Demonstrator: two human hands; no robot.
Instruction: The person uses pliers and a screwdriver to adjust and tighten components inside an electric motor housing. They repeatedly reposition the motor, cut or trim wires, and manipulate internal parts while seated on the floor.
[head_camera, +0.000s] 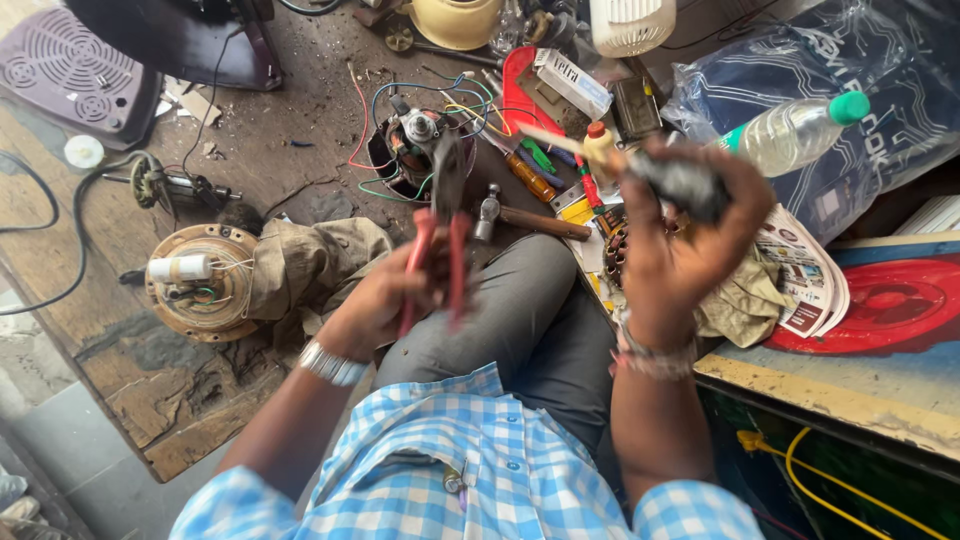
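Pliers (440, 255) gripped in left hand (385, 295); right hand (680, 240) closed round dark part (685, 185), raised. Step: gripping/trimming part; next needs jaws aligned on it.

We see pliers (440, 240) with glossy red plastic grips and dull grey metal jaws in the left hand (385, 300). The right hand (680, 240) grips a dark, matt part (685, 185) — too blurred for us to tell its material. The workbench (150, 390) is rough, stained wood. Beside it lies a crumpled khaki cloth (310, 265), matt and grimy. The bottle (795, 130) is clear, shiny plastic — its cap green. We note a hammer (520, 215) with bright metal head and wooden handle.
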